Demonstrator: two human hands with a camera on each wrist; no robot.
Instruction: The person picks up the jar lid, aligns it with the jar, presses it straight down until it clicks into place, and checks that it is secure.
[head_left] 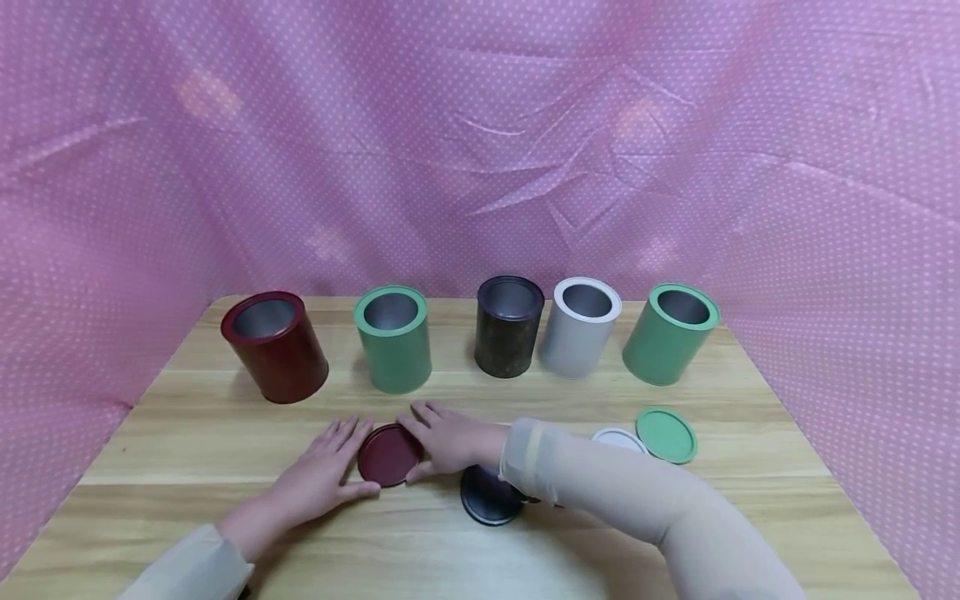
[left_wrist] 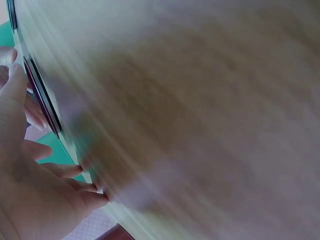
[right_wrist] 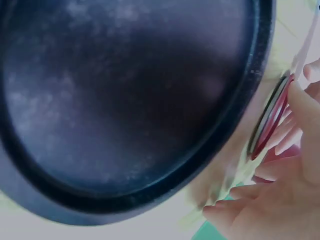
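Observation:
A dark red round lid [head_left: 391, 456] lies on the wooden table between the two hands. My left hand [head_left: 322, 473] is at its left edge, fingers extended and thumb near the lower rim. Across from it, my right hand [head_left: 450, 442] is at the right edge with fingers and thumb spread along the rim. The wrist views show the lid edge-on, close to the thumbs; firm contact is hard to judge. Just below the right wrist lies a black lid [head_left: 489, 497], which fills much of the right wrist view, partly covered by the forearm in the head view.
Along the back stand open cans: dark red [head_left: 288, 358], green [head_left: 397, 358], black [head_left: 506, 342], white [head_left: 573, 342] and another green can [head_left: 663, 346]. A white lid [head_left: 621, 437], half hidden by the right sleeve, lies beside a green lid [head_left: 667, 435]. Pink dotted cloth [head_left: 480, 167] surrounds the table.

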